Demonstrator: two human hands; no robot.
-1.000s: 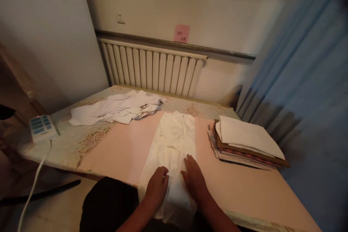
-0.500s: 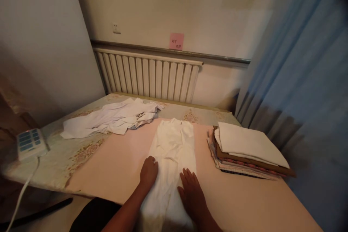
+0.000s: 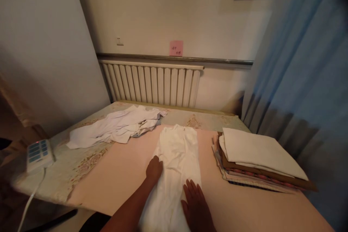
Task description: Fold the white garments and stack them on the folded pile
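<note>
A long white garment [image 3: 176, 154] lies lengthwise in front of me, folded narrow, with creases across its middle and its near end running out of view. My left hand [image 3: 154, 169] is at its left edge, fingers curled in on the fabric. Flat on the right side of the cloth rests my right hand [image 3: 196, 201], its fingers stretched out and pointing away from me. Beneath the garment is a pink sheet [image 3: 130, 166] spread over the table.
Crumpled white clothes [image 3: 116, 125] lie at the back left on the flowered tablecloth [image 3: 89, 163]. On the right stands a stack of folded cloths [image 3: 261, 152] beside a blue curtain [image 3: 293, 79]. A corded power strip [image 3: 39, 155] sits at the left edge. Behind is a radiator [image 3: 154, 83].
My view has tilted up and shifted a little, so the whole scene sits lower and slightly to the right. Both hands stay in nearly the same places on the garment.
</note>
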